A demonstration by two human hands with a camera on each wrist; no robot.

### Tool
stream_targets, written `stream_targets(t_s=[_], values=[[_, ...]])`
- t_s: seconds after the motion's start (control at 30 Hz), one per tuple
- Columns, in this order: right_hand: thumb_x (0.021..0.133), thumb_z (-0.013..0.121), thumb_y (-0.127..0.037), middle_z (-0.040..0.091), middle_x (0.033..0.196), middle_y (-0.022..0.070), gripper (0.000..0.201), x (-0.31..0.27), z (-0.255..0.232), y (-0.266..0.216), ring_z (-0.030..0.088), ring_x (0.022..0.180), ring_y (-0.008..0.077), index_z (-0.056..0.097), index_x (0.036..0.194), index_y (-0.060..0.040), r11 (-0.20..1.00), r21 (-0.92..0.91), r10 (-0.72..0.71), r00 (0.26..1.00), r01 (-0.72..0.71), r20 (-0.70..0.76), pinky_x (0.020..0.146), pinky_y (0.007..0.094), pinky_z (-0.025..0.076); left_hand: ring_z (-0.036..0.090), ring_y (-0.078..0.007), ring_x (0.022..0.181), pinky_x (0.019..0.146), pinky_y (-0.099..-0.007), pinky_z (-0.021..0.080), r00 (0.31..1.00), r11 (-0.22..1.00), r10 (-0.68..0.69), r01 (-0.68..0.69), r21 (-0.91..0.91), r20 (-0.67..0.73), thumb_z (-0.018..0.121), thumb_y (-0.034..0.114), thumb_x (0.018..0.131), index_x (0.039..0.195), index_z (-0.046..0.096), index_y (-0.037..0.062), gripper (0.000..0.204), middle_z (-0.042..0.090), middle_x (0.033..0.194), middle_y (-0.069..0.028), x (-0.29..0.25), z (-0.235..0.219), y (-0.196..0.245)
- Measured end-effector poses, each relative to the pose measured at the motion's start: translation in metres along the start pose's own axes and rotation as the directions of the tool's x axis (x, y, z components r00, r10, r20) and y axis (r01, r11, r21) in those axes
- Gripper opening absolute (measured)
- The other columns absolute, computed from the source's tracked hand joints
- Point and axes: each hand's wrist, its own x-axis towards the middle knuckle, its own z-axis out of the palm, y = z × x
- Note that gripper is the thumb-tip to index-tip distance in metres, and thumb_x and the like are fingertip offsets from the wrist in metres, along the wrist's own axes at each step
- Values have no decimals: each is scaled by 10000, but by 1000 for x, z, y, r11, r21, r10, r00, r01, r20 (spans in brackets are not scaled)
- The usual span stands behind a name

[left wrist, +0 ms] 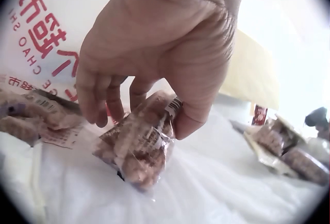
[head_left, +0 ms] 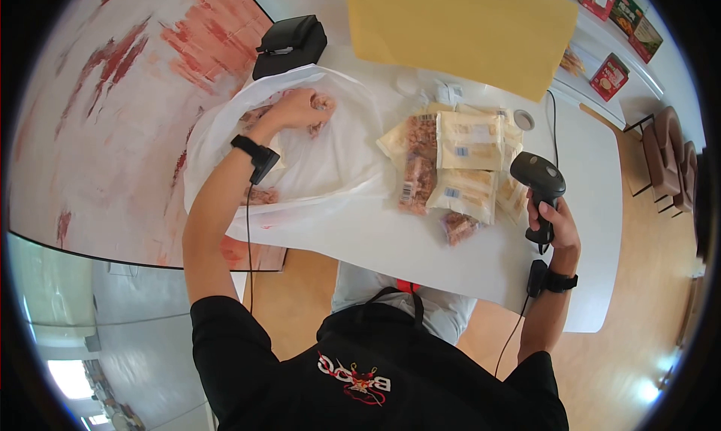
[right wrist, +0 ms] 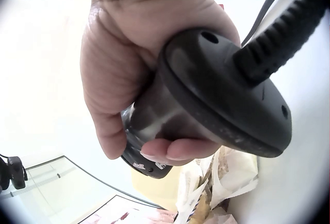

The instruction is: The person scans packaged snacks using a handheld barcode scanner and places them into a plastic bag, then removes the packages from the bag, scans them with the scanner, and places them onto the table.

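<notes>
My left hand (head_left: pixel 294 109) is over the mouth of a white plastic bag (head_left: pixel 342 172), pinching a clear packet of pinkish-brown pieces (left wrist: pixel 147 154) between thumb and fingers. More packets of this kind (left wrist: pixel 26 115) lie inside the bag, beside red printed lettering. At the right, my right hand (head_left: pixel 559 224) grips the handle of a black barcode scanner (head_left: pixel 539 179). Its corded handle base (right wrist: pixel 227 95) fills much of the right wrist view. Between the hands is a pile of cream-coloured packets (head_left: pixel 469 142) and pinkish-brown packets (head_left: pixel 417 183), with a small packet (head_left: pixel 460 226) at its near edge.
Behind the bag stands a black case (head_left: pixel 289 44). A yellow sheet (head_left: pixel 458 33) covers the far part of the white table (head_left: pixel 360 232). A round lid (head_left: pixel 523 119) sits by the pile. Boxes (head_left: pixel 610 76) stand on a shelf at far right; a large painting (head_left: pixel 113 130) is at left.
</notes>
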Motion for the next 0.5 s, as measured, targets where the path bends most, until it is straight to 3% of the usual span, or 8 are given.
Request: stream_targets(t_s=[0.03,0.17,0.23,0.27,0.3,0.33,0.47,0.5], values=[[836,726,-354,541,729,11,454,0,0,-1,517,584,100,571,1102,-20,1000,-1,0,1000,-1,-7,553,228,398,685,-205,700,714,-355,544,992,974,92,-73,-213,80,644,417,855,1044,608,3,457,695,1011,-159,-2,-2,4],[831,734,-343,544,726,17,459,-3,0,-2,519,584,106,568,1109,-17,998,69,-14,1000,13,9,542,230,402,685,-243,870,749,-331,537,915,802,385,-271,-532,116,579,298,936,1074,617,8,323,670,899,-67,-42,-14,91],[830,736,-336,548,727,21,461,-3,1,-4,519,584,107,567,1114,-15,996,88,-11,1000,9,15,539,230,403,658,-245,900,764,-340,531,921,500,376,-106,-859,105,539,399,964,1164,575,-22,467,631,894,-72,-55,0,120],[827,738,-327,554,730,27,465,-4,1,-4,519,585,108,567,1121,-10,995,98,-13,1000,11,25,538,230,406,658,-245,900,764,-340,531,917,494,386,-112,-862,102,539,399,964,1164,575,-22,467,631,894,-72,-54,10,131],[825,741,-318,560,733,32,468,-4,0,-3,518,585,109,567,1128,-6,994,107,-15,999,11,32,538,230,408,652,-245,879,761,-345,530,884,329,438,13,-944,165,509,440,973,1201,555,-27,521,626,893,-71,-51,20,142],[827,739,-294,570,738,42,460,-5,0,-3,518,587,111,571,1137,2,993,122,-2,1000,-1,25,538,235,415,645,-246,857,759,-350,530,838,161,501,153,-975,215,479,481,982,1238,534,-32,576,621,892,-71,-48,29,151],[819,764,-300,563,735,39,461,-7,3,-7,512,589,115,580,1115,0,992,125,3,1000,-7,29,542,243,414,637,-254,916,787,-365,537,733,-179,637,442,-879,238,450,509,992,1279,519,-2,589,632,1004,-94,-36,73,178],[821,760,-303,561,729,38,458,-7,1,-5,511,586,115,580,1115,-1,992,125,-1,999,-4,36,541,243,411,637,-254,916,787,-365,537,721,-181,651,450,-874,236,450,509,992,1279,519,-2,589,632,1004,-94,-32,83,185]])
